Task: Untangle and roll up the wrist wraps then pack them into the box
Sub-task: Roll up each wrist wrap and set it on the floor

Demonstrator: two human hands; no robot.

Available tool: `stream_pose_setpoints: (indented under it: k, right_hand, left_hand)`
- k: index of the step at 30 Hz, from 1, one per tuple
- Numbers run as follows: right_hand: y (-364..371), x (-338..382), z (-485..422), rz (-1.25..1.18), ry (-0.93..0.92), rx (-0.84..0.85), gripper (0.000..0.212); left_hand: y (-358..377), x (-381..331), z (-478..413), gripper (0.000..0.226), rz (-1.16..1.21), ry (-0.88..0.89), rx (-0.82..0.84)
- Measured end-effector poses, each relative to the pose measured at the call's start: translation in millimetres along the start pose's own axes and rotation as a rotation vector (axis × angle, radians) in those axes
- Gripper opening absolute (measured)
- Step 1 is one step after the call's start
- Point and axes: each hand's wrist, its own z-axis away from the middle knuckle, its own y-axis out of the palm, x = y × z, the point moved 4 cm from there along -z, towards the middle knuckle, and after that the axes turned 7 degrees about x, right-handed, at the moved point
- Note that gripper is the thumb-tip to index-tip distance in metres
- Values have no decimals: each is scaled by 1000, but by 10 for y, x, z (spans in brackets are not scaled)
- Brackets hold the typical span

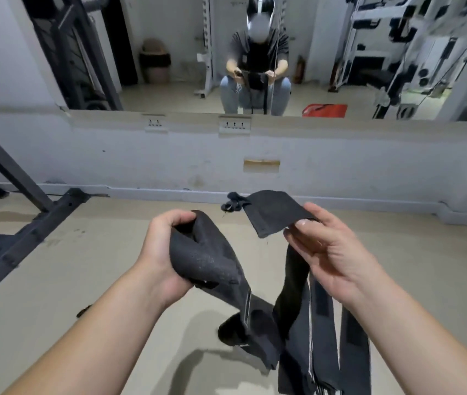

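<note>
Wraps hang tangled below my hands: left hand grips a bunch, right hand pinches one end; I should draw that end free slowly.

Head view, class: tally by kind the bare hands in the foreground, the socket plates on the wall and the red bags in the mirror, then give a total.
Hands: 2, left hand and right hand, both holding the wrist wraps
Socket plates: 2, one left, one right
Red bag: 1
Total: 5
</note>
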Motion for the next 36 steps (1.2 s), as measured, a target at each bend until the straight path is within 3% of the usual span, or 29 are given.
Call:
stream_pose_setpoints:
  k: [3, 5, 7, 9, 13, 16, 20, 24, 26, 29, 32, 35, 36]
  right_hand:
    - [-225, 97, -83, 165, -17, -132, 21]
    - [-335, 136, -166, 193, -2, -179, 17]
    - [-279, 114, -198, 155, 67, -179, 15]
    - [-178, 52, -220, 164, 133, -125, 25]
    - [53, -140, -165, 361, 112, 39, 20]
    - [68, -241, -198, 602, 60, -15, 14]
    - [-11, -343, -219, 745, 39, -108, 30]
    - [-51, -463, -273, 794, 29, -106, 31]
    - [-32, -553, -304, 792, 113, -65, 31]
    - [-59, -675, -344, 710, 220, -74, 40]
    - [-25, -719, -348, 588, 261, -74, 43]
    - [38, -786, -311, 446, 337, -32, 32]
    - [54, -812, -300, 408, 357, -23, 29]
  left_hand:
    - [87, -71, -47, 23, 129, 107, -5]
    - [96, -158, -146, 23, 181, 234, -97]
    - [89, -254, -151, 23, -29, 423, -251]
    - [150, -276, -148, 23, -257, 550, -294]
    - [120, -149, -205, 32, -569, 436, -209]
    - [-94, -60, -305, 25, -687, 346, -194]
    - [-436, 14, -450, 22, -904, 232, -238]
    - [-631, 118, -536, 27, -995, 104, -242]
    - [-664, 151, -533, 24, -949, 48, -237]
    - [-699, 183, -520, 16, -609, -72, -209]
    - [-653, 125, -479, 9, -518, -52, -226]
    - [-527, 119, -442, 41, -477, 18, -173]
    - [-478, 120, -425, 39, -443, 43, -150]
